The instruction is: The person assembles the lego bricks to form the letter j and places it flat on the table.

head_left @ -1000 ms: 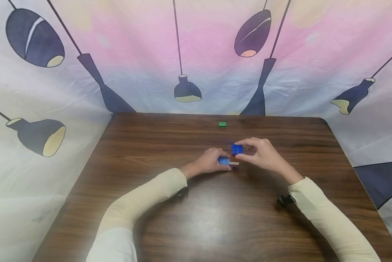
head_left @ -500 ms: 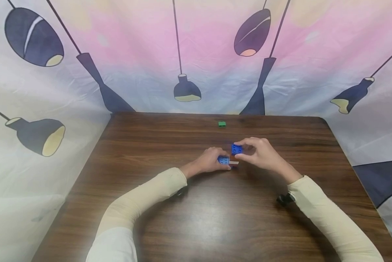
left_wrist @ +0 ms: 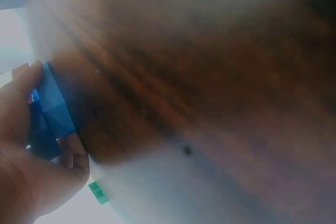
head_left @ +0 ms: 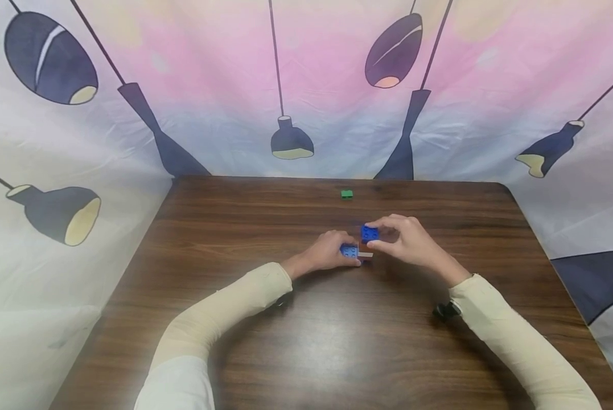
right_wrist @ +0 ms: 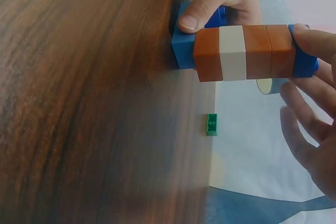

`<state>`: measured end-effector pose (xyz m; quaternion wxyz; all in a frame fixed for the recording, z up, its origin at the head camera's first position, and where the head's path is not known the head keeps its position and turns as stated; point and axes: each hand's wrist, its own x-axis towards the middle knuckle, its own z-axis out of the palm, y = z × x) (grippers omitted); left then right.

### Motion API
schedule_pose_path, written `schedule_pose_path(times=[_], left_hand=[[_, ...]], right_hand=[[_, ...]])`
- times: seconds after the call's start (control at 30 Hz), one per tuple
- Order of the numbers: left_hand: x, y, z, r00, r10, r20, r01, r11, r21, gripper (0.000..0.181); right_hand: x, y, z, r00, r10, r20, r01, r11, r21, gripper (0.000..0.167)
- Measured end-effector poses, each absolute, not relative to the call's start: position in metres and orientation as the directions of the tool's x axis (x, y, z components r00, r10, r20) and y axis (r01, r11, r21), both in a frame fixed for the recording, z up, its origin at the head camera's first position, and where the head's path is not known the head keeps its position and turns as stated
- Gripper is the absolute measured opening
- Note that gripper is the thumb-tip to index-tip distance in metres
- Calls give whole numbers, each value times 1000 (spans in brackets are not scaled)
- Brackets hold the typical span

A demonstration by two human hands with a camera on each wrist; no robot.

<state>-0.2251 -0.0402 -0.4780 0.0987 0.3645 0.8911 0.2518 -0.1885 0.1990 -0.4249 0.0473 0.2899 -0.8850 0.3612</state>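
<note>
In the head view, my left hand (head_left: 328,250) grips a light blue toy building brick (head_left: 349,251) low by the table. The right wrist view has this light blue brick (right_wrist: 184,51) at the base of an upright stack, with a brown brick (right_wrist: 207,54), a white brick (right_wrist: 232,53) and more brown bricks (right_wrist: 257,51) above it. My right hand (head_left: 406,239) pinches the dark blue brick (head_left: 370,233) at the top between thumb and fingers. Another dark blue brick (left_wrist: 42,132) sits beside the light blue one inside my left hand, partly hidden by it.
A small green brick (head_left: 347,195) lies near the far edge of the brown wooden table (head_left: 306,341). Behind the table hangs a pastel cloth (head_left: 224,85) printed with lamps. Each sleeve carries a dark device at the wrist.
</note>
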Motion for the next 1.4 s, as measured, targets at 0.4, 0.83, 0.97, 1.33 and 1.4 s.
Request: schedule_pose_path(times=[0.4,0.83,0.97,1.33,1.4], left_hand=[[-218,-38,-480,-721,693,-14,584,618,526,52],[-222,-40,-478,-712,702,13,609,609,508,50],[-223,-39,-478,-719,695,3,602,620,503,50],[-223,-41,-475,-724,690,-24,586,633,506,55],[-223,-43,-473,-720,693,-31,586,631,508,59]], right_hand=[[-182,199,-423,-821,-489,294,-561,601,-569,38],[-189,201,-428,-834,-490,253,-527,574,-627,45],[-187,205,-433,-862,-461,212,-469,563,-680,55],[-186,203,-453,-882,-380,278,-454,529,-717,44],[-187,202,-453,-880,-379,285,-459,528,-715,43]])
